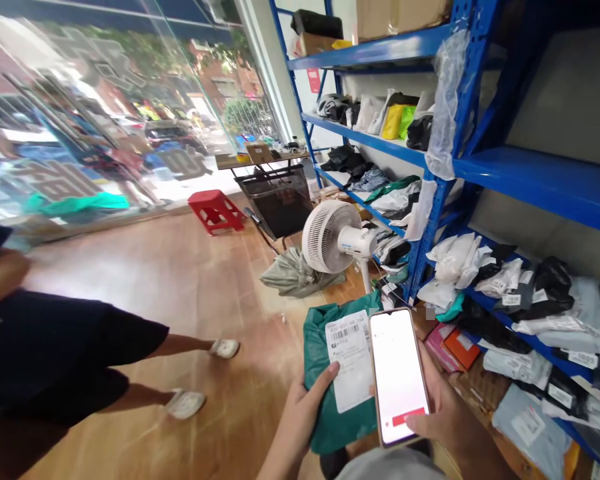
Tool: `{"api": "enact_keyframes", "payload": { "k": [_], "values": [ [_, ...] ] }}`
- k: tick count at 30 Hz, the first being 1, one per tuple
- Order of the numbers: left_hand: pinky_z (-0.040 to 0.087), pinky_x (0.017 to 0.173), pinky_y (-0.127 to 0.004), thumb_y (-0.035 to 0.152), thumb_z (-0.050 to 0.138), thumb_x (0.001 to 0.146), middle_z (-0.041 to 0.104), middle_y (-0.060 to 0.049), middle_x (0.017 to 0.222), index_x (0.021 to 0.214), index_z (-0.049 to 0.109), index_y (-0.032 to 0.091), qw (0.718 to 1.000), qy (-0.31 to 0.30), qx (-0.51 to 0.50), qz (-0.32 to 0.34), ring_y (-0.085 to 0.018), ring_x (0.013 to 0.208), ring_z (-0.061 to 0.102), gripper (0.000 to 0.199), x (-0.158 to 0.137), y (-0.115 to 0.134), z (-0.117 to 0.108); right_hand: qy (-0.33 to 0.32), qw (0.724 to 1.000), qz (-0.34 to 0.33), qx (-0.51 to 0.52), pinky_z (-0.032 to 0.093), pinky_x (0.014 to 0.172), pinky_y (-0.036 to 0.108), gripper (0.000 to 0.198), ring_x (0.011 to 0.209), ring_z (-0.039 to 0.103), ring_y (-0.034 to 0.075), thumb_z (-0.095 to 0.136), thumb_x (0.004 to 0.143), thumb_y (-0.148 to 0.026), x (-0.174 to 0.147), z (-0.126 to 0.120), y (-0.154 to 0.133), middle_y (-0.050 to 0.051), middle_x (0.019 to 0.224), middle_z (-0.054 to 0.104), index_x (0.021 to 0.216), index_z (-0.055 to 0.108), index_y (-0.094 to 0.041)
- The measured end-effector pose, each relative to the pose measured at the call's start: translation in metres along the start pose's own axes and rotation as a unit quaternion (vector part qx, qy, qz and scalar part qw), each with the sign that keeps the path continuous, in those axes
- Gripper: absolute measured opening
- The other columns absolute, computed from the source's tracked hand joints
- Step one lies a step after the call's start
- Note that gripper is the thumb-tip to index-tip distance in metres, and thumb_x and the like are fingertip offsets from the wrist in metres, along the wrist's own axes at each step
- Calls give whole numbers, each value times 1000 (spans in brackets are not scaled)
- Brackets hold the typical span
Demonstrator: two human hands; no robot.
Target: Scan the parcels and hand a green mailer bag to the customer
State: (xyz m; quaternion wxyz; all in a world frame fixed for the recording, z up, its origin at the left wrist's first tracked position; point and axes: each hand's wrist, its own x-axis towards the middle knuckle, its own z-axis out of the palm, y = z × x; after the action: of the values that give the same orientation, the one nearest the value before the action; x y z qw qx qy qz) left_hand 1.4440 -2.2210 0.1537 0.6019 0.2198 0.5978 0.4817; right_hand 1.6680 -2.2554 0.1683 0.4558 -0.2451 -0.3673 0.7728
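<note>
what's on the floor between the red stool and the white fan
In the head view, a black mesh basket on a folding frame stands between the red stool and the white fan, under a small table. A grey-green bag lies beside the fan.

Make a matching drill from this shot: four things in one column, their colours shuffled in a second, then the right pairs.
Things:
1. Parcel in the left hand
2. Stool on the floor
3. Shelving
4. Fan

Colours:
A. Blue
B. White
C. Green
D. Red

Pairs: 1-C, 2-D, 3-A, 4-B. The right hand holds the phone.
</note>
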Motion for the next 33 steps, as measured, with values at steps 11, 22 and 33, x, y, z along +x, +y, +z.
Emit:
{"api": "enact_keyframes", "payload": {
  "k": [11,22,33],
  "values": [
    [64,81,-42,53,93,43,79,-14,97,98,70,15,998,56,-25,29,-37,94,75,71,24,46,-142,-28,1000,12,1,55,96,45,128,117,67,29,89,68,-36,84,108,67,17,136,64,161,1,-31],
    [64,82,-41,59,92,41,79,-15,105,98,72,16,997,56,-30,52,-39,99,73,75,17,69,-194,-37,999,28,0,55,92,41,123,118,65,28,91,67,-34,112,147,94,13,131,66,159,9,-32],
    [61,89,-43,55,91,51,78,-14,106,97,69,15,993,53,-61,86,-37,101,73,65,-4,81,-179,-18,999,32,-31,55,93,42,136,117,66,28,92,67,-35,109,149,85,16,134,66,161,-7,-33]
  ]
}}
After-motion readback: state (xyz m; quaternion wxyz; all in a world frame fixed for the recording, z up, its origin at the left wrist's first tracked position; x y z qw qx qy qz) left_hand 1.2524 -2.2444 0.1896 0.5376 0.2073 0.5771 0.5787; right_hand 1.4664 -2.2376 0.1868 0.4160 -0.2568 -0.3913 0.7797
